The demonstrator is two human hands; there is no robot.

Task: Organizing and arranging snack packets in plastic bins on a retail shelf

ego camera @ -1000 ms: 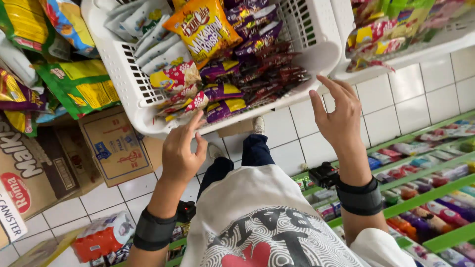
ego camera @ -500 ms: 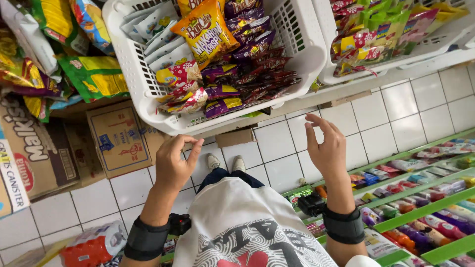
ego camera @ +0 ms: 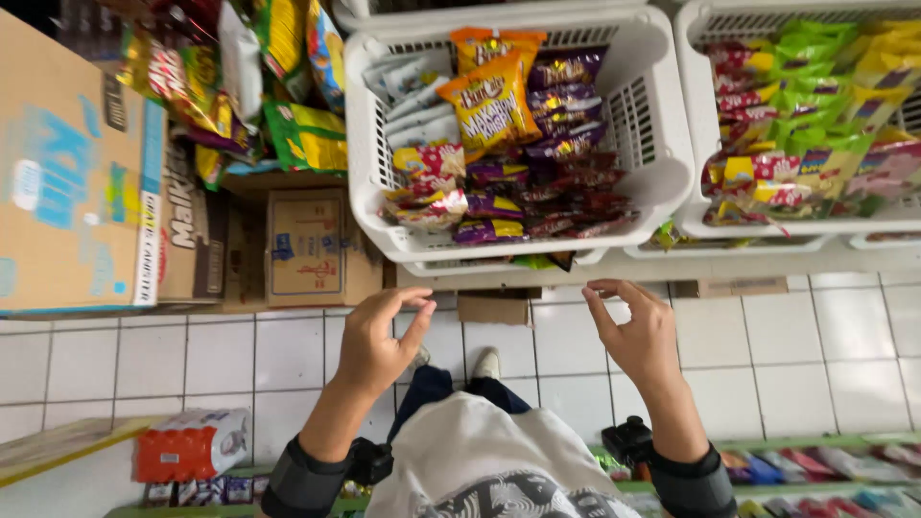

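Left hand (ego camera: 376,345): being held up empty, its grip half curled, thumb and fingers apart.
Right hand (ego camera: 635,336): being held up likewise, grip spread, nothing pinched.
White basket (ego camera: 662,144): being carried by the shelf just above both hands, untouched by them.
Snack packets (ego camera: 499,144): lying heaped inside that basket, orange and purple.
Second basket (ego camera: 696,125): sitting just beside it, at the right.
Floor (ego camera: 240,355): white tiles being stood on.

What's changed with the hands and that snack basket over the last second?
The left hand came off the front of the white basket and both hands drew back. The right hand and the left now hover apart from the basket, empty, fingers loosely curled. The snack packets lie in the basket as before; the cardboard boxes have not moved.
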